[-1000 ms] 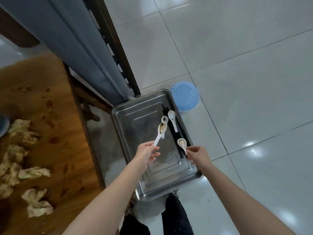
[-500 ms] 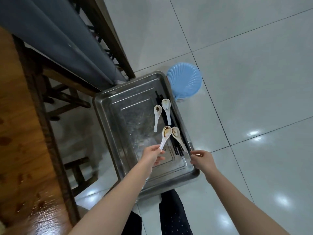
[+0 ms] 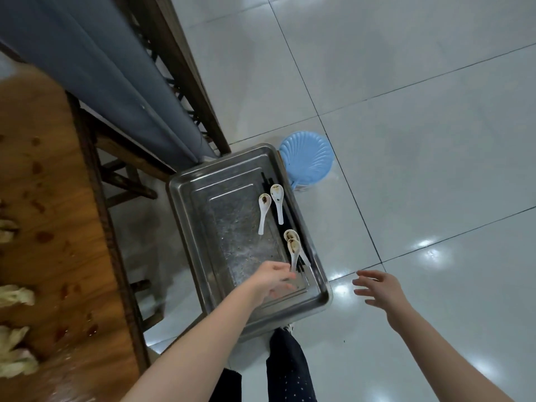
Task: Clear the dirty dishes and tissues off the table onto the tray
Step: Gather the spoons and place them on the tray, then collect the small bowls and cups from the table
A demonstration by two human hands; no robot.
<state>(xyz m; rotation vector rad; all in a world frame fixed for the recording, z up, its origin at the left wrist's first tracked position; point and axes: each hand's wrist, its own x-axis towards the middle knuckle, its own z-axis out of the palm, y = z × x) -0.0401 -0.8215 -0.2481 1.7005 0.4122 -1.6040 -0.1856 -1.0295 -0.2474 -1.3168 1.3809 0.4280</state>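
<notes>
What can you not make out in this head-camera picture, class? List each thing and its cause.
Head view: crumpled white tissues, cut off by the left edge.
Head view: black chopsticks, partly under white soup spoons; count unclear.
Head view: left hand, blurred; grip on nearest spoon uncertain.

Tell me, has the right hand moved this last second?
Yes: the right hand has pulled rightward off the rim of the rectangular steel tray, over the pale floor tiles.

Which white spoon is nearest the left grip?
The lowest spoon, whose handle meets the left grip; it overlaps another spoon, and two others lie farther up.
</notes>
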